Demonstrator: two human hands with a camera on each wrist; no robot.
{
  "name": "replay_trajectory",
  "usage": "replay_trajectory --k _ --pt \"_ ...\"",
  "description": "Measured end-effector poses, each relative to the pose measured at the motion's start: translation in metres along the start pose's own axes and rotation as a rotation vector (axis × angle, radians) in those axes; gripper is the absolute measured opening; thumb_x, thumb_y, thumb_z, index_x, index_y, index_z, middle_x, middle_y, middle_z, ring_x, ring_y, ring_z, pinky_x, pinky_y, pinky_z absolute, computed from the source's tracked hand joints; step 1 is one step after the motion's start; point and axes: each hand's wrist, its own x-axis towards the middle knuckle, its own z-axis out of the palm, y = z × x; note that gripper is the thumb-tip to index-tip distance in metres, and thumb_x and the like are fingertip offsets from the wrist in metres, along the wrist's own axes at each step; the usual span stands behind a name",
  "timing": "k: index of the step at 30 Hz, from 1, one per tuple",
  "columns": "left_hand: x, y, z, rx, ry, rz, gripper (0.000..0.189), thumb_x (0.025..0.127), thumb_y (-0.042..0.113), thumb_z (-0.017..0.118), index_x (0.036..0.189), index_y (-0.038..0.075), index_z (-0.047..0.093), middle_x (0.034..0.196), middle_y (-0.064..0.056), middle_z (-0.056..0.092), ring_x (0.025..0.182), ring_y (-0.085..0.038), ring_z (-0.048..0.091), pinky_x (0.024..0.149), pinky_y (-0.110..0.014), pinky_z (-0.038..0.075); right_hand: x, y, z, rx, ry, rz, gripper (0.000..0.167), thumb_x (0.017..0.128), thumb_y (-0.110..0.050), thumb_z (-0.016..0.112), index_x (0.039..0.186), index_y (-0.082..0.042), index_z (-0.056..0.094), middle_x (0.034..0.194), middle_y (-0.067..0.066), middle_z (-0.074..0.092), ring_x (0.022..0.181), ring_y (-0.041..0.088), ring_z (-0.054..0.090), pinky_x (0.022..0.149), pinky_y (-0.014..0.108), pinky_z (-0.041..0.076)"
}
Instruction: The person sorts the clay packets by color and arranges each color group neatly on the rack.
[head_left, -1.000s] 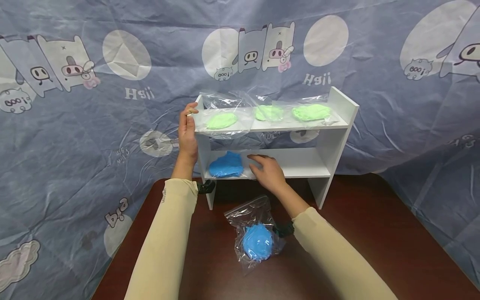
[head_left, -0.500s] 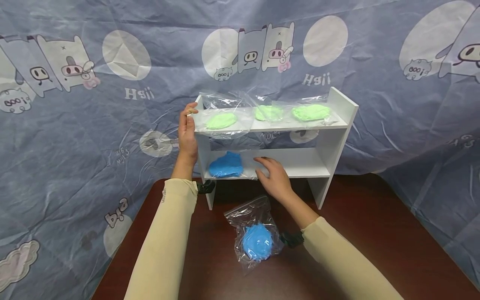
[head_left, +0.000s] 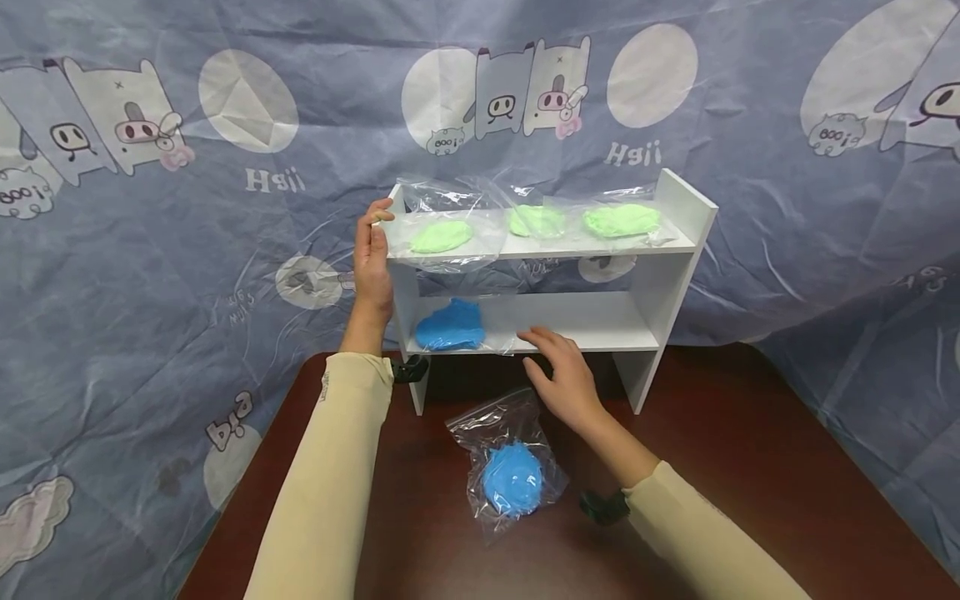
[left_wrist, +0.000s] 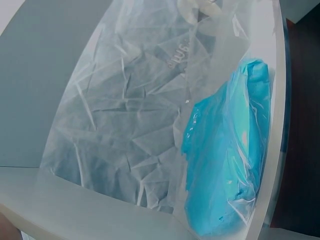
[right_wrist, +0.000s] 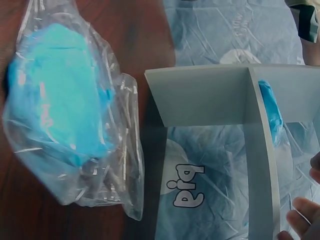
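Note:
At the upper left of a small white two-tier shelf, my left hand grips the edge of the side panel. My right hand holds nothing; its fingers are loosely bent in front of the lower board. On the left of that board lies a clear bag with soft blue stuff, seen close up as the bagged blue lump in the left wrist view. A second zip bag with a round blue lump lies on the table below; the right wrist view shows this blue bag large.
Along the top board lie clear bags with light green lumps: a left one, a middle one and a right one. The dark red-brown table carries the shelf. A printed blue-grey cloth hangs behind.
My right hand has drawn back from the lower board, moving right and toward me, away from the blue bag. The left hand keeps its hold on the shelf. The view has tilted slightly.

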Motion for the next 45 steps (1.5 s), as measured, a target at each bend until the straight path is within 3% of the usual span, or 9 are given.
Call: replay_trajectory --k 3,8,15,22,27,30,32,37,45 --pt "0.001 -0.001 0.000 -0.005 0.000 -0.003 0.028 0.106 0.004 0.026 0.108 0.004 0.053 0.149 -0.030 0.038 0.148 -0.029 0.029 0.122 -0.041 0.016 -0.009 0.001 -0.001 0.008 0.000 -0.005 0.039 0.099 -0.024 0.061 0.138 -0.022 0.060 0.147 0.008 0.055 0.134 0.032 0.048 0.103 0.060 0.044" --pt "0.003 -0.022 -0.005 -0.013 0.003 -0.004 0.035 0.107 0.007 0.026 0.107 0.027 0.054 0.150 -0.024 0.040 0.149 -0.025 0.027 0.122 -0.040 0.015 -0.022 0.001 0.000 0.035 -0.028 -0.016 0.040 0.099 -0.023 0.062 0.139 -0.021 0.060 0.147 0.008 0.055 0.133 0.033 0.048 0.104 0.060 0.043" --pt "0.007 -0.034 -0.009 0.007 0.007 0.027 0.030 0.109 0.015 0.027 0.115 -0.009 0.045 0.149 -0.017 0.044 0.146 -0.019 0.032 0.121 -0.041 0.017 -0.036 0.006 0.004 0.111 -0.067 0.015 0.047 0.097 -0.018 0.065 0.143 -0.021 0.055 0.150 0.014 0.048 0.132 0.035 0.053 0.100 0.057 0.049" --pt "0.007 -0.026 -0.006 -0.003 0.009 0.008 0.027 0.106 0.005 0.023 0.112 -0.010 0.045 0.151 -0.025 0.039 0.149 -0.029 0.028 0.122 -0.042 0.015 -0.052 0.018 0.005 0.203 -0.138 0.116 0.050 0.097 -0.016 0.066 0.145 -0.020 0.053 0.152 0.017 0.045 0.127 0.040 0.058 0.095 0.053 0.054" --pt "0.004 -0.007 -0.002 -0.018 0.008 -0.007 0.027 0.106 0.005 0.024 0.106 0.003 0.051 0.150 -0.030 0.037 0.148 -0.030 0.028 0.121 -0.040 0.016 -0.063 0.028 0.007 0.236 -0.178 0.183 0.051 0.098 -0.018 0.066 0.146 -0.022 0.051 0.150 0.015 0.047 0.129 0.042 0.057 0.097 0.055 0.053" --pt "0.002 0.000 0.001 -0.025 0.006 -0.004 0.026 0.106 0.006 0.025 0.106 -0.006 0.048 0.149 -0.031 0.036 0.148 -0.030 0.028 0.121 -0.038 0.017 -0.069 0.034 0.009 0.246 -0.213 0.232 0.052 0.098 -0.020 0.065 0.148 -0.024 0.048 0.151 0.015 0.046 0.130 0.043 0.055 0.100 0.057 0.051" --pt "0.003 -0.006 -0.001 -0.023 0.004 0.004 0.028 0.106 0.006 0.024 0.113 -0.015 0.041 0.149 -0.031 0.036 0.148 -0.030 0.028 0.121 -0.039 0.016 -0.073 0.037 0.009 0.253 -0.238 0.267 0.053 0.099 -0.023 0.064 0.149 -0.026 0.046 0.153 0.015 0.044 0.131 0.043 0.054 0.100 0.056 0.051" --pt "0.007 -0.028 -0.006 -0.016 0.013 0.019 0.027 0.106 0.004 0.023 0.114 -0.014 0.041 0.150 -0.027 0.039 0.148 -0.026 0.029 0.123 -0.046 0.012 -0.080 0.044 0.010 0.308 -0.307 0.335 0.053 0.100 -0.027 0.062 0.150 -0.026 0.044 0.158 0.014 0.040 0.135 0.044 0.050 0.101 0.053 0.052" --pt "0.007 -0.031 -0.007 -0.015 0.010 0.025 0.028 0.107 0.008 0.024 0.112 -0.009 0.046 0.150 -0.022 0.042 0.147 -0.020 0.031 0.123 -0.047 0.013 -0.090 0.050 0.011 0.344 -0.349 0.327 0.054 0.099 -0.025 0.063 0.150 -0.018 0.045 0.156 0.019 0.042 0.130 0.047 0.054 0.099 0.052 0.053"
